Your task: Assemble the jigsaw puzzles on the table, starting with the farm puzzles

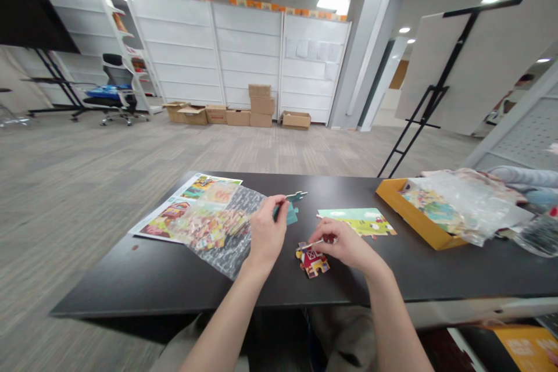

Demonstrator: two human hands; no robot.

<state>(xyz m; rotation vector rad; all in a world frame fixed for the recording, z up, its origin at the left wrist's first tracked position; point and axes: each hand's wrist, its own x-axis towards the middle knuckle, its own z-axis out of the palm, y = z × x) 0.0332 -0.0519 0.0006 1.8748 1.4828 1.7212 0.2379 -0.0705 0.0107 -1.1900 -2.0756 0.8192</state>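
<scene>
A teal puzzle piece (pixel 297 196) is pinched between the thumb and fingers of my left hand (pixel 269 231), just above another teal piece (pixel 293 215) on the dark table. My right hand (pixel 344 242) is closed on a puzzle piece seen nearly edge-on, over a red barn piece (pixel 314 263) lying on the tabletop. Behind my right hand lies a joined puzzle section (pixel 372 222) with a green field and a sheep, partly covered by that hand. Left of my left hand, a clear bag (pixel 213 231) of puzzle pieces rests partly on a printed picture sheet (pixel 163 224).
A yellow box tray (pixel 429 226) with more bagged pieces and clear plastic stands at the right of the black table (pixel 174 279). Plastic-wrapped items (pixel 540 232) lie beyond it. Cardboard boxes (pixel 261 107), a wheeled chair (pixel 115 90) and a board on a stand (pixel 462 70) are farther back.
</scene>
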